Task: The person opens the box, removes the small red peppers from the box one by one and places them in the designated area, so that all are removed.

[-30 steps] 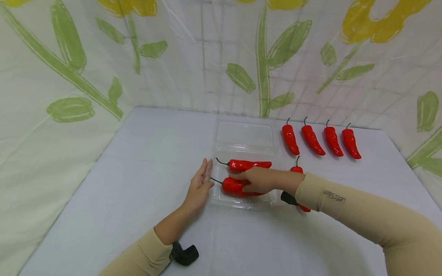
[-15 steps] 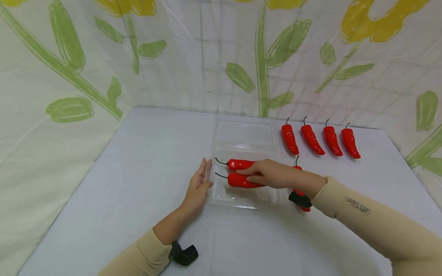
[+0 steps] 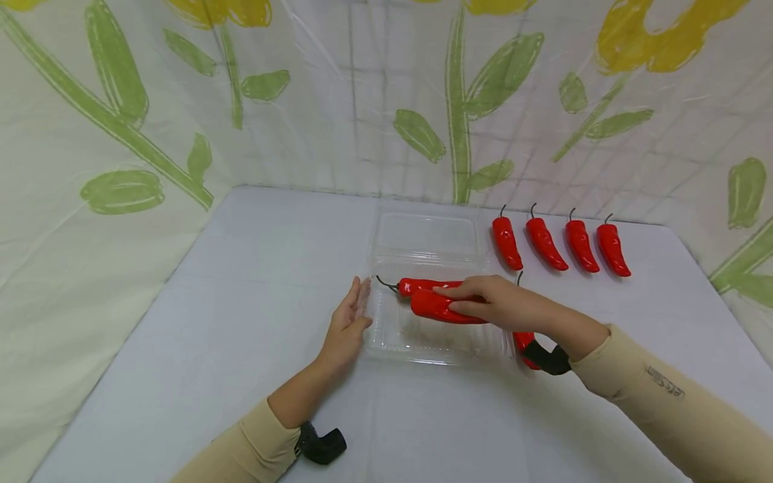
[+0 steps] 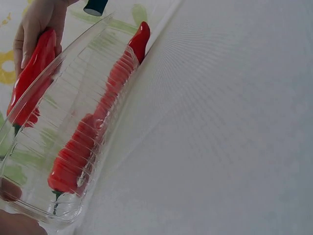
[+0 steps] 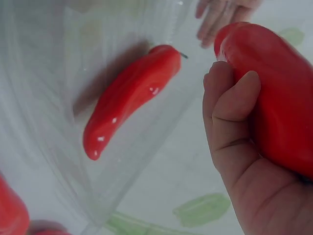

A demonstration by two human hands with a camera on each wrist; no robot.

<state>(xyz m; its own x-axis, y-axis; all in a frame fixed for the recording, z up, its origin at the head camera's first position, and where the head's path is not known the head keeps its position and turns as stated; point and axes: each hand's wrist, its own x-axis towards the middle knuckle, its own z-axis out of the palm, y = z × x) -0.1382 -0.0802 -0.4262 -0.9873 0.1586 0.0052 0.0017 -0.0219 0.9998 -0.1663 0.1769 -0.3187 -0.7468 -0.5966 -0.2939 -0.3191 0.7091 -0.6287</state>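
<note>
A clear plastic clamshell container [image 3: 395, 343] lies open on the table, its lid [image 3: 425, 238] folded back. My left hand [image 3: 343, 329] rests against the container's left wall with fingers extended. My right hand [image 3: 492, 300] grips a red chili pepper [image 3: 431, 306] over the container, thumb and fingers round its body. In the right wrist view the held pepper's rounded end points away from the palm. A second red pepper [image 5: 132, 100] lies crosswise in the container, stem toward my left hand; the held one partly covers it in the head view.
Several red peppers [image 3: 546, 245] stand in a row at the table's back right. Another pepper [image 3: 523, 342] lies just right of the container, partly under my right wrist. A black wrist camera [image 3: 546, 359] hangs there. A flower-patterned curtain [image 3: 302, 134] borders the table.
The right hand has raised the front pepper from the container floor and drawn it back and to the right, so it overlaps the other pepper. The left hand has stayed put.
</note>
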